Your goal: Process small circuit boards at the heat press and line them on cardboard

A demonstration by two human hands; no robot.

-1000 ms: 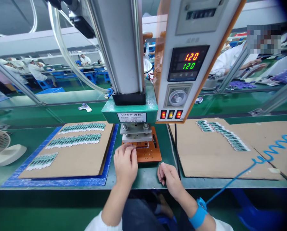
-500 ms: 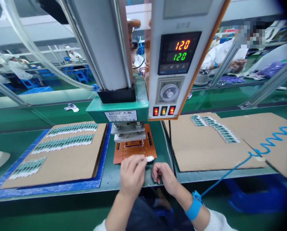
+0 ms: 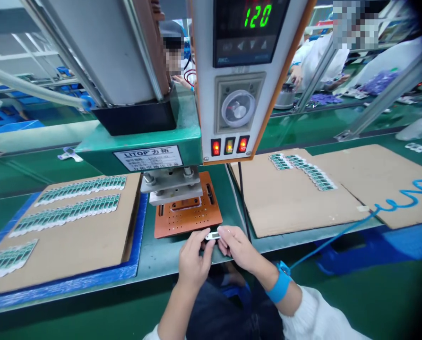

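A small white part with a dark window is held between my two hands, just in front of the orange press plate. My left hand pinches its left end between thumb and fingers. The fingers of my right hand close on its right end. A blue band with a coiled cord circles my right wrist. Above the plate hangs the metal press head, apart from it.
Cardboard with rows of green-and-white pieces lies at left on a blue sheet. More cardboard with similar pieces is at right. The control box stands above the table. People in white sit beyond.
My right hand has come up to the white part and now grips its right end. The view has shifted closer to the press and tilted downward.
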